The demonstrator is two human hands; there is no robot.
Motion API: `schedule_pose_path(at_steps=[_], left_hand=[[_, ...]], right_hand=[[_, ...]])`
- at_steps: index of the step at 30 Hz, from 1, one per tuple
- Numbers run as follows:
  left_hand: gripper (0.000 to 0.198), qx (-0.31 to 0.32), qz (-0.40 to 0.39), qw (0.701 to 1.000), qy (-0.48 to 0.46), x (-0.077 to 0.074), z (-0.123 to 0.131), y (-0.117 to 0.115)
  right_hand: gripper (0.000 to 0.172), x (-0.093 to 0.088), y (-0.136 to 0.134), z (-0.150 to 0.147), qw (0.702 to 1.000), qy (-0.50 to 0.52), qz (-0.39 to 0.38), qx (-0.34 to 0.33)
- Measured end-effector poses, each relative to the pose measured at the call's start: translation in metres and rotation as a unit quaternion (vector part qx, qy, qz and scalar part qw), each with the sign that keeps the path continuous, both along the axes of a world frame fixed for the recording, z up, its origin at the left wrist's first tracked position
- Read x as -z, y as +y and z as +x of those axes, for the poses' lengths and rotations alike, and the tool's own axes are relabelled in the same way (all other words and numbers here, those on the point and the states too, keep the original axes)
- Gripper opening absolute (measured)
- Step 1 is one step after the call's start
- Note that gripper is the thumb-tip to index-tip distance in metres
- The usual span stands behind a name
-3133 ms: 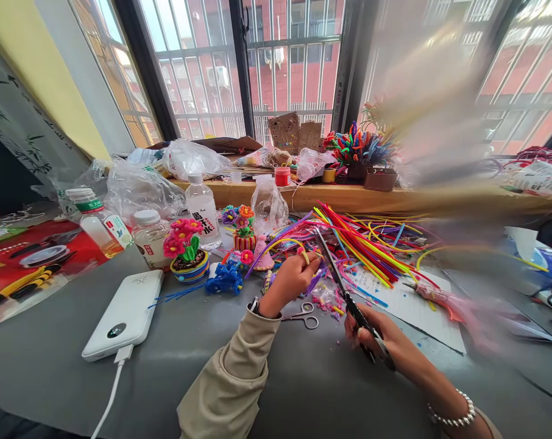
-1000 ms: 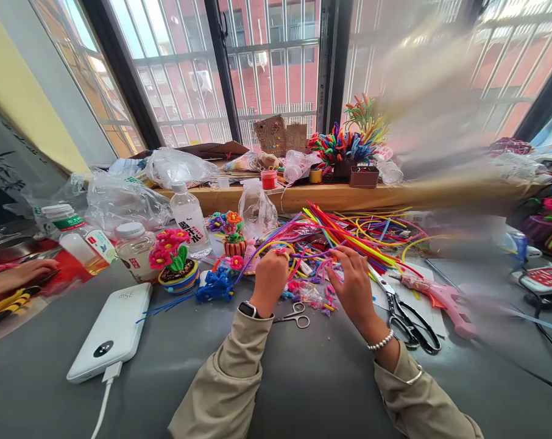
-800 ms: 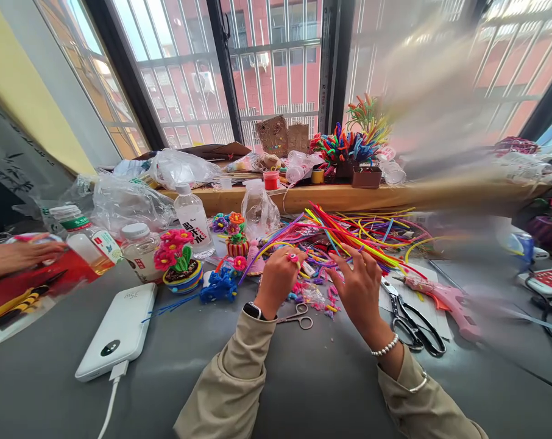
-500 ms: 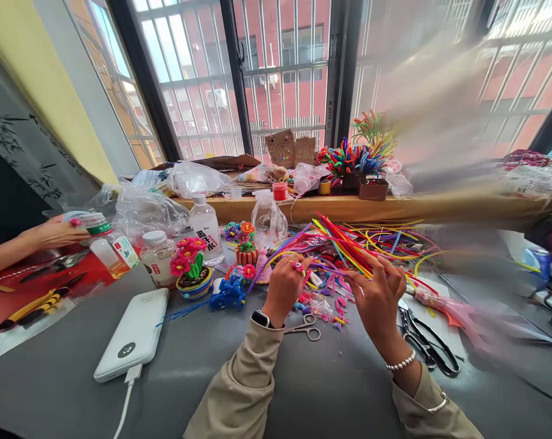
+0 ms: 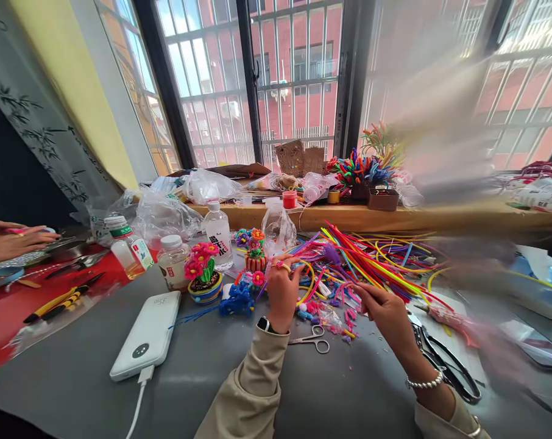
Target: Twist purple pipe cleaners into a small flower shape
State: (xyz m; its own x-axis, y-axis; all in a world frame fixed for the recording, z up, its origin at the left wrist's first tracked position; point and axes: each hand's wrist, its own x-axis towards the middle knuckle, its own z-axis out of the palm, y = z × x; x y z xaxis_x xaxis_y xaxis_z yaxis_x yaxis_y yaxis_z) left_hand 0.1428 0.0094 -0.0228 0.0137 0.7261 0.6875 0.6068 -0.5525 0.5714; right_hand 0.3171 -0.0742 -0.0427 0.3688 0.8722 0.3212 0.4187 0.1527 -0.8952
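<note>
My left hand (image 5: 283,294), with a watch at its wrist, is closed around pipe cleaners. A yellow pipe cleaner (image 5: 311,283) curves out to the right of it, and a purple stem shows at its left. My right hand (image 5: 388,317) is pinched near a pink strand; whatever lies between its fingertips is too small to make out. A fuzzy purple tuft (image 5: 331,255) stands between the hands, slightly blurred. Behind them lies a bundle of red and yellow pipe cleaners (image 5: 371,262). Coloured scraps (image 5: 328,314) and small scissors (image 5: 315,339) lie below.
Potted pipe-cleaner flowers (image 5: 203,268), a blue bundle (image 5: 237,300), bottles (image 5: 219,235) and a white power bank (image 5: 148,335) stand at left. Black-handled pliers (image 5: 449,360) and a glue gun (image 5: 449,318) lie at right. Another person's hands (image 5: 15,244) are at the far left.
The view has shifted, so things sit lower and farther right. My hands have moved apart slightly; the purple strand that stretched between them no longer spans the gap. My right fingers have drawn together.
</note>
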Motion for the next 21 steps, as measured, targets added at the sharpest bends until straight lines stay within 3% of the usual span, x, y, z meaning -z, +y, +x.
schedule_pose_path(at_steps=[3,6,8,10,14,21], left_hand=[[0.023,0.118,-0.136,0.979,-0.093,0.003,0.005,0.002],[0.031,0.303,-0.292,0.891,-0.169,0.005,0.014,0.000],[0.033,0.366,-0.334,0.840,-0.221,0.004,0.019,-0.004],[0.034,0.379,-0.342,0.816,-0.270,0.001,0.021,-0.008],[0.031,0.385,-0.357,0.803,-0.282,-0.004,0.020,-0.013],[0.030,0.439,-0.419,0.780,-0.156,-0.005,0.019,-0.019]], right_hand=[[0.041,0.000,0.001,0.000,0.995,0.099,-0.003,-0.029],[0.039,0.002,0.002,-0.007,0.988,0.134,-0.011,-0.075],[0.036,0.003,0.003,-0.014,0.984,0.134,-0.028,-0.113],[0.035,0.005,0.003,-0.021,0.979,0.122,-0.050,-0.158],[0.037,0.007,0.004,-0.022,0.970,0.064,-0.063,-0.226],[0.027,0.002,0.004,-0.009,0.984,0.124,0.010,-0.127]])
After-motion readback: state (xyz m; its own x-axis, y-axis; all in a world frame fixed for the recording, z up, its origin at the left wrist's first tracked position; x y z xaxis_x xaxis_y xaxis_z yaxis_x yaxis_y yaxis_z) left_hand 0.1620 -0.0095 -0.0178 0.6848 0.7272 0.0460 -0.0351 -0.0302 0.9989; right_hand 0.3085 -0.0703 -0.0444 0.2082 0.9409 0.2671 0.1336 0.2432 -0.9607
